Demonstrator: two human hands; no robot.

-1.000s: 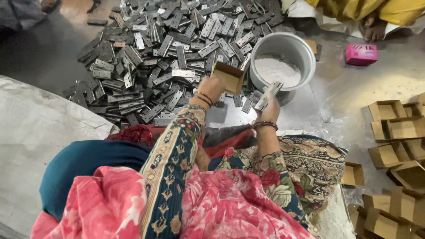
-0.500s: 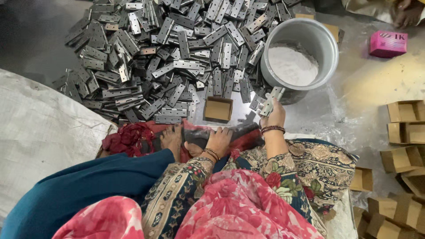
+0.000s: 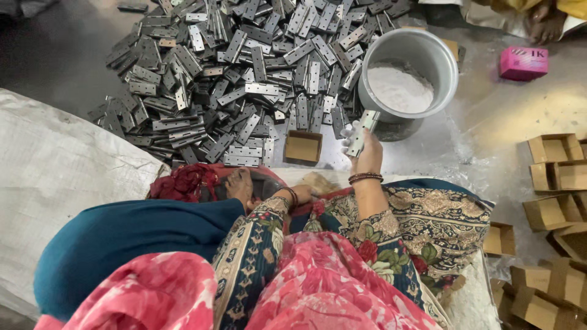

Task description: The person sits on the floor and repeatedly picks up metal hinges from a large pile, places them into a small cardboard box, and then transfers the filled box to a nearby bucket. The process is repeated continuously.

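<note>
The right hand is holding its grip clamped on a metal hinge, whose long axis is tilting up and away toward the steel pot of white powder just beyond. The small open cardboard box is sitting on the floor just left of that grip. The left hand is resting low in the lap, nearer the box; whether its fingers are together, I cannot tell.

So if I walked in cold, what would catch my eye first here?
Most likely the big heap of flat grey metal hinges spread over the floor at the top. Right of it stands a round metal pot of white powder, and just below its rim the right hand holds up a hinge. A small open brown cardboard box lies on the floor between heap and lap.
</note>
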